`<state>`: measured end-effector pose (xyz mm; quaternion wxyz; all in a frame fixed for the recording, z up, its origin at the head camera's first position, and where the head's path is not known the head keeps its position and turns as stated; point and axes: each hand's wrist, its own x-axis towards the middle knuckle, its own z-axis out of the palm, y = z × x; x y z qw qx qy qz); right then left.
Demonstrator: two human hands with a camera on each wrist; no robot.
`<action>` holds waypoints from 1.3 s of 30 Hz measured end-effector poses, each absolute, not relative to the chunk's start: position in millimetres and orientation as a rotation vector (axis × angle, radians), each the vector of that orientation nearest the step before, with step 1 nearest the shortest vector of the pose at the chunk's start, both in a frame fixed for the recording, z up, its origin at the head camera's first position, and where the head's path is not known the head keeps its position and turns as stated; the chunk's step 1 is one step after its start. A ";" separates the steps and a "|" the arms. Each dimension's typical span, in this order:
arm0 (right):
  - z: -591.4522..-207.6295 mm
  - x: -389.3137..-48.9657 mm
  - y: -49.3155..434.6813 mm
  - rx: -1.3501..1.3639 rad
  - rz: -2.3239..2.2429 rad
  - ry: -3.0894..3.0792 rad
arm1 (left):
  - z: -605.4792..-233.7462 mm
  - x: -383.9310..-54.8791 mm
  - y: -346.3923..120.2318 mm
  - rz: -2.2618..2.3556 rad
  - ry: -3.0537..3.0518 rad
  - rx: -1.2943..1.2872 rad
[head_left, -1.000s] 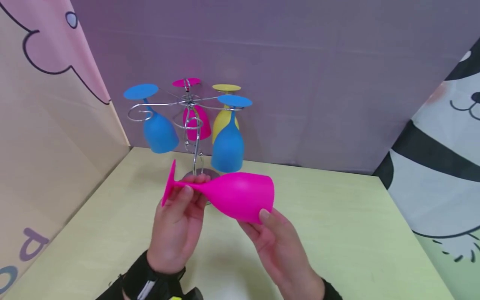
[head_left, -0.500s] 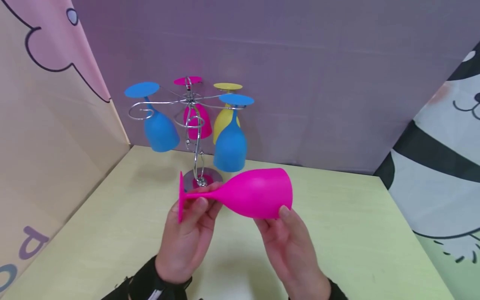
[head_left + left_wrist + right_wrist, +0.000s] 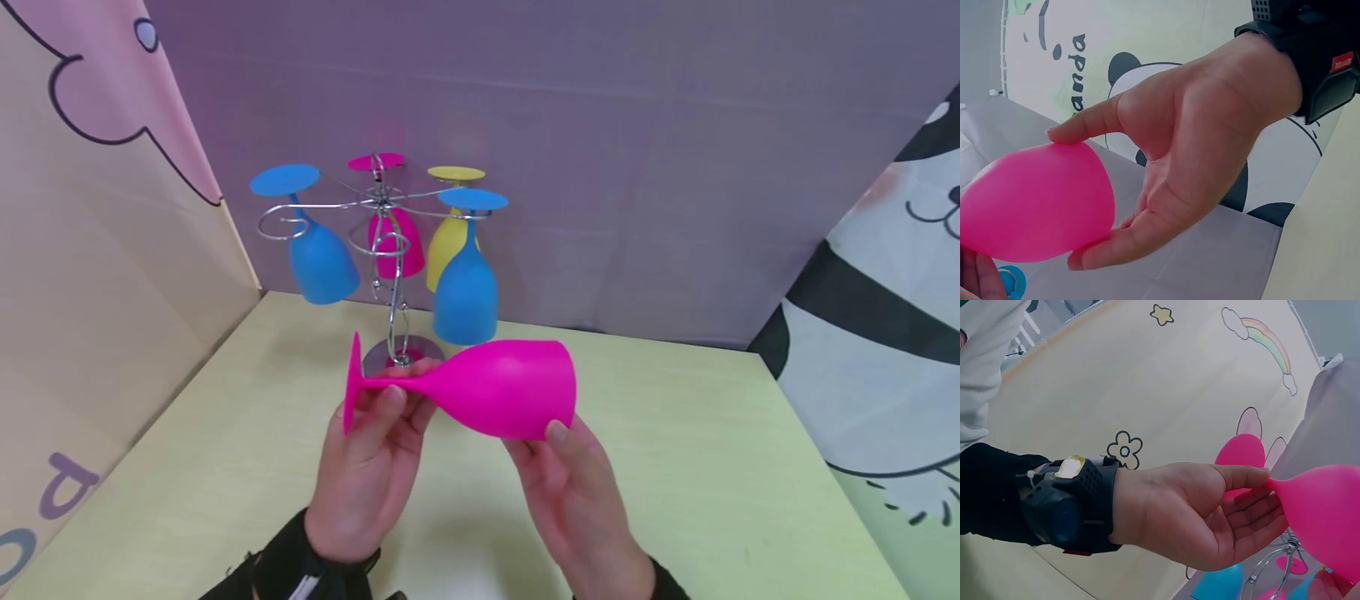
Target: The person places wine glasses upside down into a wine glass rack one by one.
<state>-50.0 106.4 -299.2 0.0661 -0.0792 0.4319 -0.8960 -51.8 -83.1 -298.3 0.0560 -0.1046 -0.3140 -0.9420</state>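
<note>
A pink wine glass [image 3: 510, 387] lies sideways in the air between both hands, its foot to the left and its bowl to the right. My left hand [image 3: 367, 475] pinches the stem close to the foot. On the underside of the bowl near the rim, my right hand [image 3: 577, 492] grips with thumb and fingers. The left wrist view shows that right hand [image 3: 1191, 137] at the bowl; in the right wrist view the left hand [image 3: 1191, 512] holds the stem. Behind them a metal glass rack [image 3: 393, 308] stands on the table [image 3: 675, 467].
Upside down on the rack hang a left blue glass [image 3: 322, 262], a right blue glass [image 3: 465, 296], a pink glass [image 3: 401, 250] and a yellow glass [image 3: 444, 250]. A front ring [image 3: 375, 250] of the rack holds no glass. A purple wall [image 3: 637, 183] rises behind.
Both hands and the pink wine glass have shifted slightly right overall, with a small move back left most recently. The right blue glass on the rack has swung a little right.
</note>
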 end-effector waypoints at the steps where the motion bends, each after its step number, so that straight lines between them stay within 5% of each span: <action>1: -299.3 -49.7 106.1 -0.233 -2.697 1.306 | -297.6 -51.8 -83.7 -2.850 -0.963 -0.305; 25: -294.4 -49.8 113.4 -0.264 -2.755 1.409 | -287.2 -52.8 -101.5 -2.764 -0.986 -0.374; 39: -288.2 -50.7 129.9 -0.566 -2.654 1.572 | -286.4 -46.8 -98.2 -2.486 -1.249 -0.413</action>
